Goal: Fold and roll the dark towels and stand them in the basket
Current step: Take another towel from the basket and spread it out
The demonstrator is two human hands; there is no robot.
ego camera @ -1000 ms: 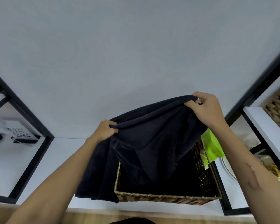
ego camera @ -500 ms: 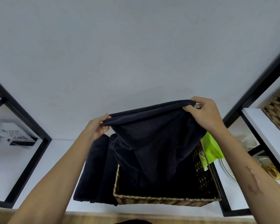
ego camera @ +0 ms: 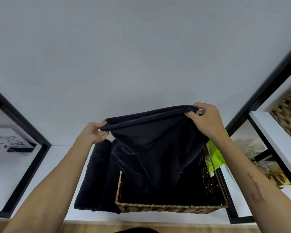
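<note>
- Two bare forearms reach forward from the near edge, both hands raised over the shelf.
- Nearest on the white shelf top [ego camera: 45, 165] stands the rectangular woven wicker basket [ego camera: 168, 208]. Its interior reads dark; whether any rolled towel already stands inside cannot be told.
- Just left of the basket, touching its wall, lies a second dark navy cloth, flat and loosely folded [ego camera: 94, 179], not yet rolled.
- Above the basket hangs the dark navy towel being worked [ego camera: 151, 148], its lower end drooping into the basket's opening.
- The left hand [ego camera: 92, 133] pinches the towel's left top corner between thumb and curled fingers.
- The right hand [ego camera: 207, 120], higher, has its fingers clamped round the right top corner; the top hem is stretched fairly taut between the two.
- Judgement: the step in hand is opening out and squaring this towel before folding; rolling has not begun.
- Next move likely calls for lifting the hanging end free of the basket and bringing corner to corner evenly.
- Farther right, a bright green object [ego camera: 215, 157] sits behind the basket; beyond, a plain grey wall.
</note>
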